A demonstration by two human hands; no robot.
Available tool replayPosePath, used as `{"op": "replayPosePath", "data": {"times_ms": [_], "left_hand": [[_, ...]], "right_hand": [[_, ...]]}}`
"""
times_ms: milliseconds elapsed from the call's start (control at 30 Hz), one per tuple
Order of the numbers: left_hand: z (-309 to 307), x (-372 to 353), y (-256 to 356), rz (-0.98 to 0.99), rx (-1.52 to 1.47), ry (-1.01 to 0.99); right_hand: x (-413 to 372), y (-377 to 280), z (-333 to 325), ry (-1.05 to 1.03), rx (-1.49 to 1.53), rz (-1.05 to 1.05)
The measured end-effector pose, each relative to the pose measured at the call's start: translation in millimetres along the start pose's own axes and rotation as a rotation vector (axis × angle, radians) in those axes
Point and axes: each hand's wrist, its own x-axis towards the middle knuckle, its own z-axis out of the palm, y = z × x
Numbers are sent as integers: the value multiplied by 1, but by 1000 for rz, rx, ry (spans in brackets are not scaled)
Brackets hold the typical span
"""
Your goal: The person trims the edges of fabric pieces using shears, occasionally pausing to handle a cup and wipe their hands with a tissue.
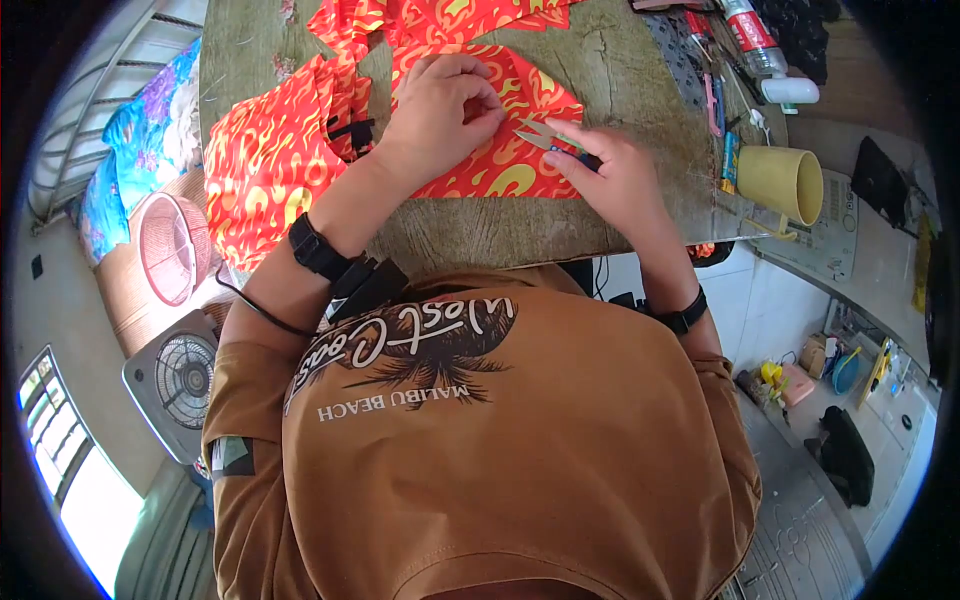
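Observation:
Red fabric (520, 85) with a yellow and orange flame print lies on the wooden table. My left hand (435, 115) rests over it, its fingers curled in toward the thumb; what they pinch, if anything, is too small to make out. To the right, my right hand (615, 175) grips a pair of small thread snips (540, 134), blades apart and pointing left just above the fabric. Another piece of the same flame fabric (265, 165) drapes over the table's left front edge, beside my left forearm. More flame-print cloth (440, 18) lies at the back.
On the right of the wooden table (640, 110) stand a yellow mug (780, 183), a bottle with a red label (752, 35), a white small bottle (790, 91) and several slim tools. A pink basket (172, 248) and a box fan (180, 378) are at the left.

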Motion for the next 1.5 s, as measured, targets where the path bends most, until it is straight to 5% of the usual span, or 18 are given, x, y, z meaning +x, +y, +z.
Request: {"op": "replayPosePath", "data": {"times_ms": [233, 633, 1500], "left_hand": [[-5, 0, -3, -32, -170, 5], [-4, 0, -7, 32, -126, 33], [0, 1, 0, 39, 32, 46]], "right_hand": [[2, 6, 3, -57, -36, 68], [15, -3, 13, 2, -81, -93], [22, -1, 22, 19, -109, -105]]}}
